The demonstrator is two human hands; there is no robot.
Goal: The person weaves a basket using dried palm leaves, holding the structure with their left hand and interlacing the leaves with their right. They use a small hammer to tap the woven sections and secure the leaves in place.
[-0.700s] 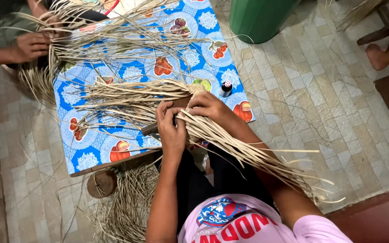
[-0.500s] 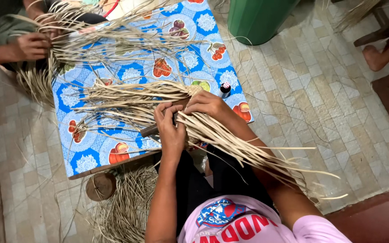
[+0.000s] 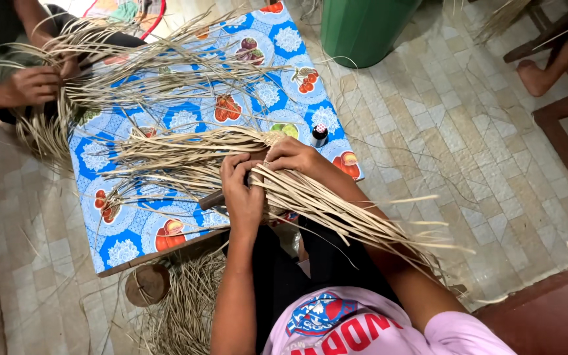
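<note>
Blue cloth [image 3: 185, 121] below; both hands' fingers [image 3: 235, 172] curled gripping straw bundle [image 3: 185, 154].

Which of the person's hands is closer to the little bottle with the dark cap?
The right hand is closer; the little bottle stands just beyond it on the patterned cloth. The left hand is farther back, gripping the dried strips.

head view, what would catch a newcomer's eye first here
The bright blue fruit-patterned tablecloth fills the middle, strewn with pale dried straw strips. At its near edge the left hand and right hand grip a bundle of strips. At upper left, another person's hand works a second bundle.
</note>
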